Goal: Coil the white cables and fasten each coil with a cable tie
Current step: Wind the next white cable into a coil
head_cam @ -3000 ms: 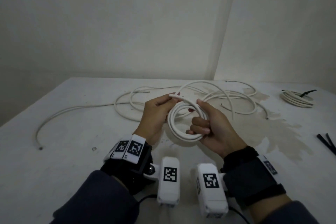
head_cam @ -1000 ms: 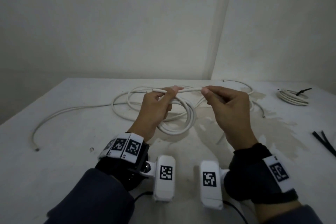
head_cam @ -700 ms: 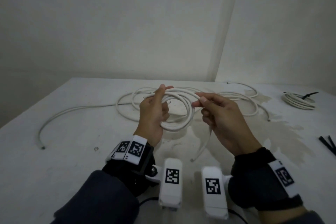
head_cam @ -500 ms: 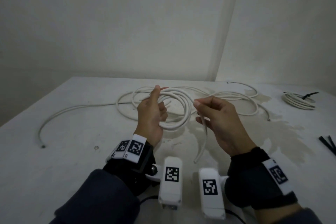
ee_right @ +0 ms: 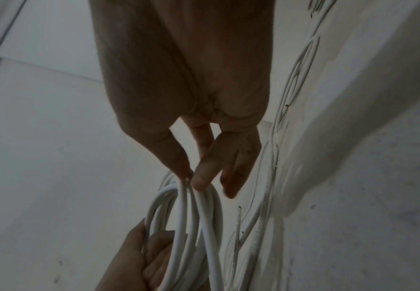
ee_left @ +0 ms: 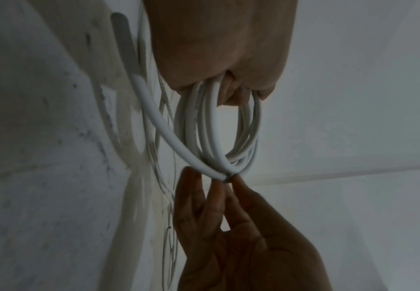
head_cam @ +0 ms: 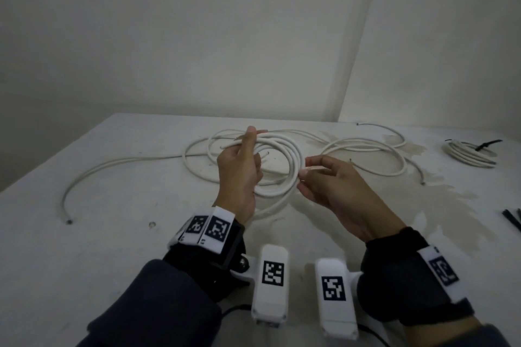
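A white cable coil [head_cam: 284, 166] of several loops hangs above the table between my hands. My left hand [head_cam: 248, 149] grips the coil's left side, fingers curled round the bundled loops, thumb up. My right hand [head_cam: 303, 173] pinches the cable's free end against the coil's right side. The left wrist view shows the loops [ee_left: 218, 133] leaving my left hand's fist [ee_left: 223, 59], with the right hand's fingertips [ee_left: 228, 183] closed on the dark cable tip. In the right wrist view, thumb and forefinger [ee_right: 191, 177] nip a strand at the coil's top [ee_right: 191, 226].
More loose white cable [head_cam: 366, 155] lies looped on the white table [head_cam: 84, 248] behind the hands, one long strand [head_cam: 112, 166] trailing left. A tied coil [head_cam: 468, 153] with a black tie sits at far right. Black cable ties [head_cam: 511, 222] lie at the right edge.
The cable's tail, dangling below my right hand half a second ago, has been drawn up to the coil's right side. My left hand has kept its grip on the coil.
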Motion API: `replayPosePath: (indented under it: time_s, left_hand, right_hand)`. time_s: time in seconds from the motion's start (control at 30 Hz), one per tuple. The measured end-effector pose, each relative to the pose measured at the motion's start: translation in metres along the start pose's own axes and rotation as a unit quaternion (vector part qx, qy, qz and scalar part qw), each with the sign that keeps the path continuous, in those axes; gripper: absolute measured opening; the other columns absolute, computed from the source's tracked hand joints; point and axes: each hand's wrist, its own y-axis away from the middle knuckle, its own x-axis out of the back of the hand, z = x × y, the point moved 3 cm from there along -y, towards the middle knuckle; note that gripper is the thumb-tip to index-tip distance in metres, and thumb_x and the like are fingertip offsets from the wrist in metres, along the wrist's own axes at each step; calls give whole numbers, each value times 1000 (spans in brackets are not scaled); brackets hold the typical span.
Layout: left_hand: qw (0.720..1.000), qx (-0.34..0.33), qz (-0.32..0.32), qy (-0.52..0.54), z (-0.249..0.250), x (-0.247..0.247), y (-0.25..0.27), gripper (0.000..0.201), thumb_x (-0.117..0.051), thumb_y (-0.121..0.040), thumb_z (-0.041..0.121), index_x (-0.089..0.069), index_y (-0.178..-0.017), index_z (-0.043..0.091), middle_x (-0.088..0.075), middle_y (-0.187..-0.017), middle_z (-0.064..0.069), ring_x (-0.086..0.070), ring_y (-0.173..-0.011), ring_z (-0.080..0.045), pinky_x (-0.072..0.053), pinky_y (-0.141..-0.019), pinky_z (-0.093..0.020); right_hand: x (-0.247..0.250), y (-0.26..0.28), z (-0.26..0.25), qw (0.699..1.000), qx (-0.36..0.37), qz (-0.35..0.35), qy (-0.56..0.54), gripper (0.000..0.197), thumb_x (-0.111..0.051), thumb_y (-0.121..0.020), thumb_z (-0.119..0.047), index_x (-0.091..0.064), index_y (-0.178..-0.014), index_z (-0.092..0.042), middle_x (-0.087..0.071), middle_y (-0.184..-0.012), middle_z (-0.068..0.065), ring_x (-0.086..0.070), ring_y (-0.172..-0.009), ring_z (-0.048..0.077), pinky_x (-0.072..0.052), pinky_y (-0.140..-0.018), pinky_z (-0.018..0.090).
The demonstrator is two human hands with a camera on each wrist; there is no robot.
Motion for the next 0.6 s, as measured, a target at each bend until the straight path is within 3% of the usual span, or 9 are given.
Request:
replayPosePath:
  time_s: [0.1, 0.17, 0.27, 0.4, 0.5, 0.6]
  left_hand:
    - [1000, -4, 3, 17, -1, 0, 0, 26, -54, -96, 32, -71, -85, 16, -31, -47, 8, -26, -40, -4, -23, -37, -16]
    - [1000, -17, 7, 11, -3, -1, 1, 26, -54, -96, 32, -72, -83, 18, -33, -48, 8, -28, -42, -4, -23, -39, -18]
    - [1000, -22, -2, 4, -5, -5, 4, 26, -52, -96, 32, -71, -85, 19, -35, -48, 10, -28, -43, -3, -22, -41, -19]
    - [999, -9, -42, 22, -8, -12, 7, 25, -49, -98, 32, -67, -92, 16, -33, -47, 10, -26, -40, -1, -19, -38, -16]
    - [996, -4, -80, 34, -11, -14, 8, 25, -45, -99, 31, -65, -92, 17, -30, -46, 10, -25, -38, -1, -20, -37, -15]
    - [991, 2, -125, 42, -13, -20, 11, 25, -42, -100, 31, -63, -96, 18, -33, -48, 9, -27, -41, -2, -26, -38, -15]
  right_hand:
    - [-2, 1, 0, 999, -15, -42, -14, 12, -66, -87, -14, -70, -96, -7, -72, -88, 3, -67, -84, 15, -53, -68, 15]
    - [-3, 3, -1, 998, 8, -57, 16, 25, -71, -82, -20, -70, -102, -6, -75, -93, 6, -70, -88, 18, -55, -78, 20]
    - [-2, 3, 0, 998, 35, -33, 51, 27, -76, -78, -16, -71, -102, -5, -76, -91, 11, -72, -89, 21, -55, -83, 25]
    - [3, 0, 3, 999, 12, -4, 45, 23, -75, -79, -13, -72, -98, 1, -75, -90, 13, -72, -90, 24, -56, -87, 33]
    - [4, 0, 4, 999, -27, -13, 45, 19, -70, -84, -13, -72, -97, 1, -74, -92, 15, -72, -87, 27, -59, -80, 32]
    - [3, 3, 2, 998, -63, 8, 16, 20, -64, -90, -12, -68, -101, 4, -72, -89, 19, -72, -70, 29, -59, -60, 27]
